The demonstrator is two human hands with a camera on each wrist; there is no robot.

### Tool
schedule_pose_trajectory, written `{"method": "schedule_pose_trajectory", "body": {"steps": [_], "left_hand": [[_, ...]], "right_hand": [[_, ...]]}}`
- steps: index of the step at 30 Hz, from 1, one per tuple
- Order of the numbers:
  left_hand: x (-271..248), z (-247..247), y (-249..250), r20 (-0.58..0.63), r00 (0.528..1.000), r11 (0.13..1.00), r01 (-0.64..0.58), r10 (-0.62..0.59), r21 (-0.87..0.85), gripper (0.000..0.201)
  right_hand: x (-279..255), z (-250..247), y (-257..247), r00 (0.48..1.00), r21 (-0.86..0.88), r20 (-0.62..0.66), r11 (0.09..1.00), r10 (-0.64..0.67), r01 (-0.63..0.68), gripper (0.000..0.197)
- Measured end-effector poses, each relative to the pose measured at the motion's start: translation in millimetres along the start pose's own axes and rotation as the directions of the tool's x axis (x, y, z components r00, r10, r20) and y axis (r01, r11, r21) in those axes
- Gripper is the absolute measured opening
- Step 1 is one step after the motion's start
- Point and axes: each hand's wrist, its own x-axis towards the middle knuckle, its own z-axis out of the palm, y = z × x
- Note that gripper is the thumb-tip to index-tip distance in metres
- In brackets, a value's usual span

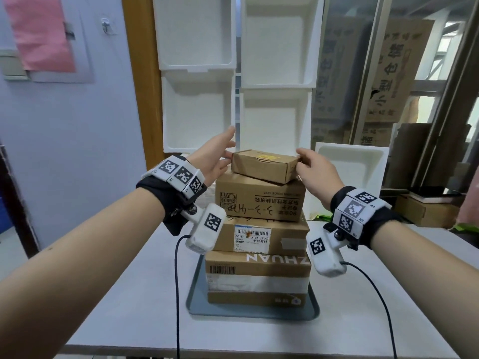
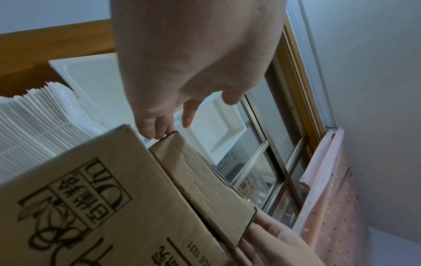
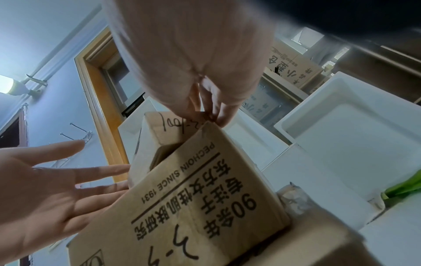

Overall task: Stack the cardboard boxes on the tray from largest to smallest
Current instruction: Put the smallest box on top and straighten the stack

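Several cardboard boxes stand stacked on a grey tray (image 1: pixel 197 304), widest at the bottom (image 1: pixel 259 275). Above it sit a labelled box (image 1: pixel 264 235) and a printed box (image 1: pixel 259 200). The smallest box (image 1: pixel 264 165) lies on top, turned slightly askew. My left hand (image 1: pixel 228 154) is spread flat, its straight fingers (image 2: pixel 157 129) touching the small box's (image 2: pixel 205 183) left end. My right hand (image 1: pixel 302 158) pinches the small box's right end, its fingertips (image 3: pixel 223 117) curled over the top corner of that box (image 3: pixel 164 133). The printed box (image 3: pixel 193 198) fills the wrist views below.
White storage bins (image 1: pixel 197 112) are stacked against the wall right behind the pile. Another white bin (image 1: pixel 355 164) and a low cardboard box (image 1: pixel 425 211) stand at the right. Cables (image 1: pixel 177 294) hang from both wrists over the white table (image 1: pixel 116 320).
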Motion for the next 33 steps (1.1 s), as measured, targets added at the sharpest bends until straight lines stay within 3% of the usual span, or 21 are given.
{"method": "schedule_pose_trajectory", "body": {"steps": [4,7,11,15,22,26,33], "left_hand": [[-4.3,-3.1,-0.2,-0.049,0.999,0.997,-0.004,0.007,0.076,0.076],[-2.5,-3.0,-1.4,-0.031,0.999,0.998,-0.009,0.012,0.068,0.081],[-0.2,2.7,-2.9,0.007,1.000,0.997,-0.009,0.009,0.073,0.083],[-2.1,6.9,-4.3,0.016,1.000,0.995,-0.014,0.013,0.095,0.085],[-11.1,-0.4,-4.7,0.014,1.000,0.994,-0.019,0.017,0.111,0.083],[-17.8,-1.2,-3.6,0.015,1.000,0.994,-0.022,0.020,0.106,0.083],[-28.6,2.7,-0.3,0.029,0.999,0.994,-0.021,0.018,0.106,0.084]], "right_hand": [[1.9,5.2,-0.2,0.999,0.055,0.027,0.998,0.042,-0.043,0.056],[-1.2,3.2,-0.9,0.997,0.082,-0.022,0.994,0.071,-0.069,0.056],[-9.1,4.5,-3.3,0.998,0.029,-0.050,0.999,0.030,-0.029,0.039],[-10.6,12.3,-5.6,1.000,0.006,0.027,1.000,-0.014,0.014,0.047],[-3.6,20.4,-5.3,0.995,-0.037,0.098,0.999,-0.007,0.011,0.039],[-10.1,20.3,-10.8,0.992,0.007,0.121,1.000,-0.017,0.017,0.076],[-9.8,13.4,-16.1,0.992,0.003,0.121,0.999,-0.032,0.032,0.075]]}}
